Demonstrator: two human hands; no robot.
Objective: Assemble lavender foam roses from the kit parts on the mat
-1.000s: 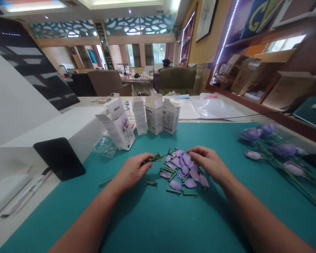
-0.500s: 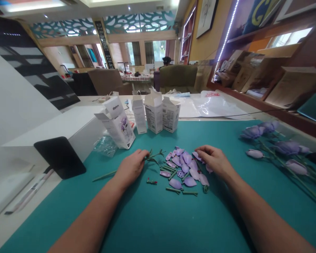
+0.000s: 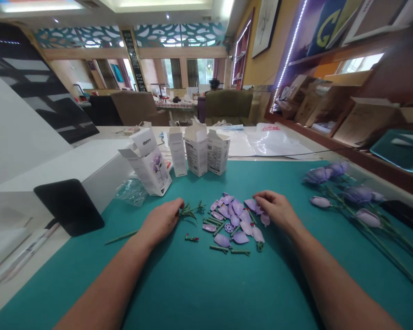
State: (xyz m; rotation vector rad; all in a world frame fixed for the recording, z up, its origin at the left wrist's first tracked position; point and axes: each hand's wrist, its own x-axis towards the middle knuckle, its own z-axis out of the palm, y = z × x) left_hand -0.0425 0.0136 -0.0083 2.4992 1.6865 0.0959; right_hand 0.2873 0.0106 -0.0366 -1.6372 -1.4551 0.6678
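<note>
My left hand [image 3: 162, 221] is closed, its fingertips pinching a green leafy stem [image 3: 189, 211] just left of a pile of parts. In that pile lie lilac petals [image 3: 237, 208], green stem pieces [image 3: 219, 229] and a round purple wheel-like piece [image 3: 229, 228]. At the pile's right edge, my right hand [image 3: 276, 208] has curled fingers over several petals; whatever is between its fingertips is hidden. A small green piece with red ends [image 3: 192, 238] lies below the left hand. A long green stem [image 3: 121, 237] lies partly behind the left wrist.
Opened white boxes [image 3: 197, 153] stand behind the pile, with crumpled clear plastic [image 3: 132, 191] beside them. A black tablet-like panel [image 3: 69, 206] leans at left. Finished-looking purple flowers [image 3: 358, 195] lie on the green mat [image 3: 206, 288] at right, near a dark object [image 3: 404, 215].
The view has shifted slightly to the right. My left hand has drawn the leafy stem a little left, away from the pile. My right hand stays at the pile's right edge.
</note>
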